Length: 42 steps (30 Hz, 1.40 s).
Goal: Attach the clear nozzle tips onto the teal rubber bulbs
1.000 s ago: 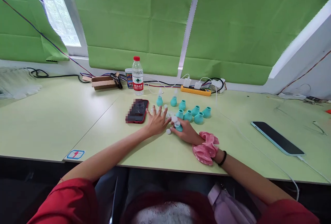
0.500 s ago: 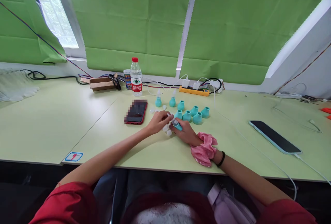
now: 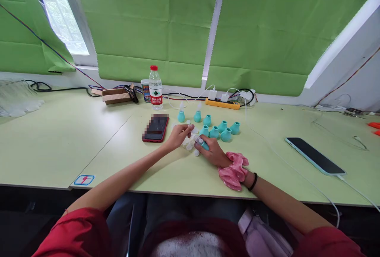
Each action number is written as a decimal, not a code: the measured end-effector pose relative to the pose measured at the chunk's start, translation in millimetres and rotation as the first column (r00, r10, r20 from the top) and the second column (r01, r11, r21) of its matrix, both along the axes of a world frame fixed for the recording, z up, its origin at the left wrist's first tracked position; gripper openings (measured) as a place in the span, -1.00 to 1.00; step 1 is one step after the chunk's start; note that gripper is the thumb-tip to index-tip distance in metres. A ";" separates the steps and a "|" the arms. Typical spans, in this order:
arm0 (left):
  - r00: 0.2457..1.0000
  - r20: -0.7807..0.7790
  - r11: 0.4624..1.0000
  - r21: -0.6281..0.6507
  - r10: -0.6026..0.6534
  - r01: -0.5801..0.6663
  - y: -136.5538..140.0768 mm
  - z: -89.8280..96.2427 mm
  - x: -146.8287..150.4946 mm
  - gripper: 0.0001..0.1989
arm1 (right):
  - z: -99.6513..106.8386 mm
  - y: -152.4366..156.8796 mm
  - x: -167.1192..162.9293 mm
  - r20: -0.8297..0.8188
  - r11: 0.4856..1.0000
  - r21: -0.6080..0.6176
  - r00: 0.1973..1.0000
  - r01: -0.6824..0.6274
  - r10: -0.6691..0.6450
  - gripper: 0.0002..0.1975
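Note:
My right hand [image 3: 214, 152] is closed around a teal squeeze bulb [image 3: 204, 144], which has a translucent plastic tip at its upper left end. Just left of it, my left hand [image 3: 179, 135] pinches a small translucent plastic piece [image 3: 194, 129] whose exact shape is hard to make out. Loose translucent plastic pieces [image 3: 189, 145] lie on the table below and between the hands. Behind my right hand stand several open-necked teal bulbs [image 3: 226, 135]. Farther back, a teal bulb [image 3: 181, 116] and another teal bulb [image 3: 197, 116] carry clear tips.
A red-edged phone [image 3: 156, 128] lies left of the hands, with a water bottle [image 3: 156, 89] and a cup [image 3: 146, 91] behind it. A yellow power strip [image 3: 222, 104] runs along the wall. Right, a charging phone [image 3: 314, 156] trails a white cable. A cardboard box [image 3: 116, 96] sits back left.
My left hand has drawn slightly up and left, away from the bulb in my right hand. More of the loose translucent pieces show between the hands. My right hand has barely moved.

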<state>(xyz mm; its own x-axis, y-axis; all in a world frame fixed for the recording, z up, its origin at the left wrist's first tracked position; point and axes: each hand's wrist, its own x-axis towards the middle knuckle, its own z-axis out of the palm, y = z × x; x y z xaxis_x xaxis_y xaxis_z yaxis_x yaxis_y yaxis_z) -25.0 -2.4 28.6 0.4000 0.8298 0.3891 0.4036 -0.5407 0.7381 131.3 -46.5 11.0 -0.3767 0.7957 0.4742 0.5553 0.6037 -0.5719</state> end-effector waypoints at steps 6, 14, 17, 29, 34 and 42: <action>0.881 -0.387 0.906 0.412 0.271 -0.097 5.5 -11.5 -2.7 -0.75 | -1.5 0.4 1.4 -0.052 0.999 -0.043 0.999 -0.015 0.013 -0.82; 0.946 -0.276 0.911 0.411 0.170 -0.044 2.5 -10.3 -1.5 -0.70 | -4.3 7.3 0.6 -0.010 0.996 0.000 0.996 0.087 -0.087 -0.80; 0.968 -0.242 0.883 0.466 0.071 0.052 -4.4 -6.0 -1.0 -0.72 | -4.2 8.1 0.5 -0.011 0.991 -0.008 0.991 0.130 -0.130 -0.81; 0.943 -0.308 0.683 0.717 0.128 0.141 -2.7 -8.8 1.7 -0.80 | -6.3 9.8 -0.9 -0.134 0.975 0.067 0.971 0.210 -0.200 -0.83; 0.907 -0.309 0.565 0.819 0.285 0.101 -4.2 -7.7 1.7 -0.85 | -7.9 10.8 -0.2 -0.246 0.982 0.010 0.953 0.186 -0.178 -0.77; 0.881 -0.322 0.464 0.875 0.346 0.137 -6.8 -6.5 0.0 -0.89 | -6.5 7.2 -2.3 -0.359 0.986 -0.115 0.920 0.124 -0.157 -0.78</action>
